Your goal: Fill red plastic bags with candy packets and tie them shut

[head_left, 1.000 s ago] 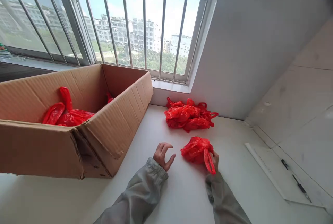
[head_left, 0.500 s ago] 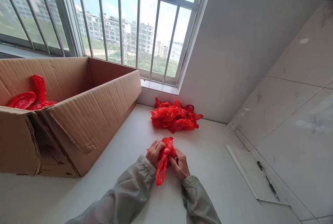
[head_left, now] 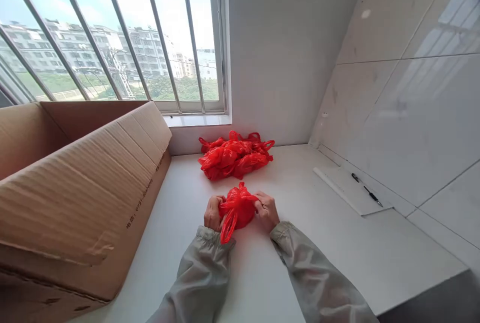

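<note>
A red plastic bag (head_left: 240, 208), bunched and knotted with one loop hanging toward me, is held just above the white tabletop (head_left: 258, 273). My left hand (head_left: 213, 213) is closed on its left side. On the right side, my right hand (head_left: 267, 210) pinches the plastic between thumb and fingers. What the bag contains is hidden. Just beyond it lies a heap of red plastic bags (head_left: 236, 155) against the wall, several loops sticking up.
A large open cardboard box (head_left: 93, 183) stands at the left below the barred window (head_left: 180, 38). To the right lie a white pad or sheet (head_left: 345, 190) and a black pen (head_left: 371, 195) beside the tiled wall (head_left: 420, 128). The table's edge shows at lower right.
My hands have moved apart, pulling the bag's sides outward, and its bunched shape is wider. The view has swung right, so the red bags inside the box are out of sight.
</note>
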A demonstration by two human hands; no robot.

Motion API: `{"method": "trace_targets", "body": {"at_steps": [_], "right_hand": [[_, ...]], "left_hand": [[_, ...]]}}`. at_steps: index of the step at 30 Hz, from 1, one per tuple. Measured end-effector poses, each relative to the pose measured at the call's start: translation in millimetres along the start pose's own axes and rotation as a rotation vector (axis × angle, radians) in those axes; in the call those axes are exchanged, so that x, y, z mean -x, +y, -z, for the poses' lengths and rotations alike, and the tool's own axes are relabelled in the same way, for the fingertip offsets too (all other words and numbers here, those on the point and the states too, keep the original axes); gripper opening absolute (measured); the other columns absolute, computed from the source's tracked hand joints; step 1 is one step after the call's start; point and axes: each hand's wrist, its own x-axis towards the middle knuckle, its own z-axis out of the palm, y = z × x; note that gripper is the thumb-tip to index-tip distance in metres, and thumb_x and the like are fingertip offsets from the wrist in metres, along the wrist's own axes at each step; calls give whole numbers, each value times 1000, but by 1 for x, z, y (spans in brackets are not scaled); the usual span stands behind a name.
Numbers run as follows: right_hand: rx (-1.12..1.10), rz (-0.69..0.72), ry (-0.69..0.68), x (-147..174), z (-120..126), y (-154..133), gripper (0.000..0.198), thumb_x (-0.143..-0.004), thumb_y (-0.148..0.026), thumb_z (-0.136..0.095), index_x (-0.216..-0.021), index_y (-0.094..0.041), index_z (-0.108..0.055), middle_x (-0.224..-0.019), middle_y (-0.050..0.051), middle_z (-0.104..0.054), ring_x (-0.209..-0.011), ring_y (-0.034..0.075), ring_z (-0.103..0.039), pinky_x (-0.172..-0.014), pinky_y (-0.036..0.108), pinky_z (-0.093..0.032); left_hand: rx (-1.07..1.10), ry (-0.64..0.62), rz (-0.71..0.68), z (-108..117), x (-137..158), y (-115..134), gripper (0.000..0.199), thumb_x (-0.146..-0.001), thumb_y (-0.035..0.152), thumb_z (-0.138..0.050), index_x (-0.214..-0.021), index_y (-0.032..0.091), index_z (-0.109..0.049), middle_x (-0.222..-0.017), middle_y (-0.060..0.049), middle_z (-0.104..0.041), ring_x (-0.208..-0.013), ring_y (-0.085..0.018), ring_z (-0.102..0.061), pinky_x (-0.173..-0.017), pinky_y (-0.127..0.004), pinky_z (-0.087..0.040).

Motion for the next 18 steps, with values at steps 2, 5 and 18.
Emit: {"method": "trace_targets", "body": {"at_steps": [2, 5, 18], "right_hand": [[-13, -11, -18, 3, -3, -4, 41, -92, -36, -43, -55, -18, -50, -64, -1, -48, -56, 10, -45, -53, 24, -35], [-17, -53, -15, 8, -3, -8, 40, -89, -34, -39, -54, -19, -51, -66, 1, -51, -55, 12, -45, -51, 25, -36], [206, -172, 257, 1, 11, 5, 60, -68, -18, -52, -128, -19, -52, -129, 13, -51, -98, 24, -56, -86, 41, -49]], "left_hand": [[-11, 17, 38, 5, 1, -6, 27, -97, 40, -58, -106, 14, -61, -99, -5, -63, -82, -17, -62, -74, -34, -55], [-15, 65, 96, 8, 2, -16, 27, -97, 40, -58, -103, 14, -61, -95, -4, -63, -78, -16, -62, -71, -32, -55], [-149, 162, -219, 22, -2, -3, 45, -74, 15, -56, -118, 19, -54, -129, -15, -47, -115, -33, -52, -92, -52, -49]]}}
